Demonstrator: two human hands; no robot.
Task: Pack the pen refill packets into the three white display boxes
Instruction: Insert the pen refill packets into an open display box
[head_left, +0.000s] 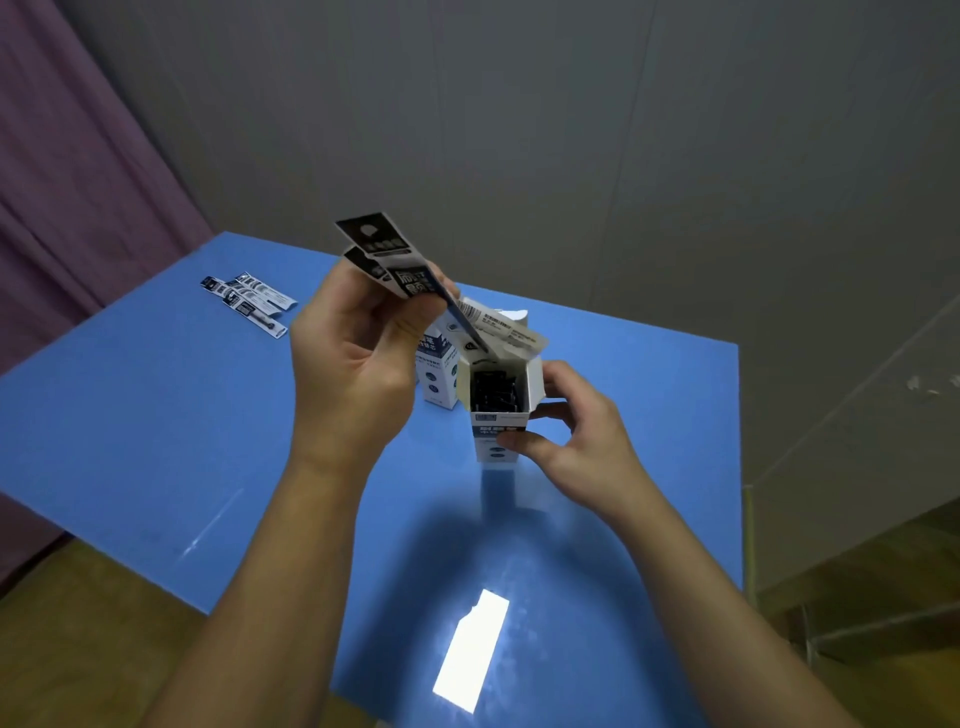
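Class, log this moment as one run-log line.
left hand: holds refill packets | right hand: grips open box | loose packets: on table

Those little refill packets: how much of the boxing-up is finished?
The open box already holds dark packets. The left hand grips a few more packets above it while the right hand steadies it. A small pile still waits on the blue table, and another box stands behind.
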